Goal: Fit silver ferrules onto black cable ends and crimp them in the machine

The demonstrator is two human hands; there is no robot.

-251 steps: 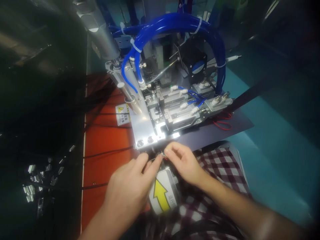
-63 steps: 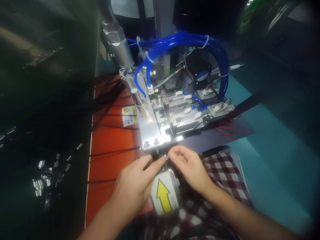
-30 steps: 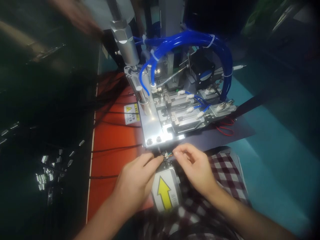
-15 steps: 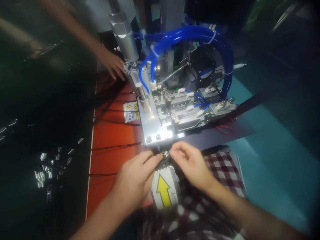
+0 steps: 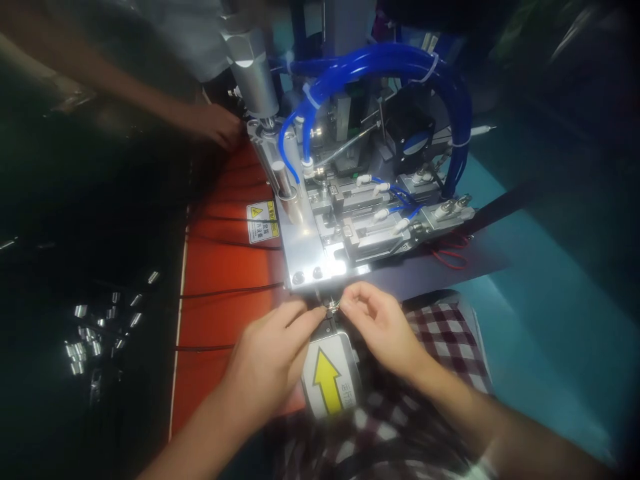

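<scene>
My left hand (image 5: 273, 347) has its thumb and forefinger pressed together at the left side of a small shiny metal piece (image 5: 333, 307), at the front edge of the machine (image 5: 306, 250). On the other side of that piece, my right hand (image 5: 377, 323) is closed in a pinch. What either pinch holds is too small to make out. Just below the fingertips is a white plate with a yellow arrow (image 5: 327, 380).
Blue hoses (image 5: 380, 60) arch over the machine. Small metal cylinders (image 5: 95, 333) lie scattered at the left. Another person's hand (image 5: 223, 125) is by the machine's far left corner. Black cables (image 5: 230, 291) cross the orange surface (image 5: 210, 267).
The other person's hand has drawn its spread fingers together and moved slightly. Both my hands have stayed nearly still at the small metal piece.
</scene>
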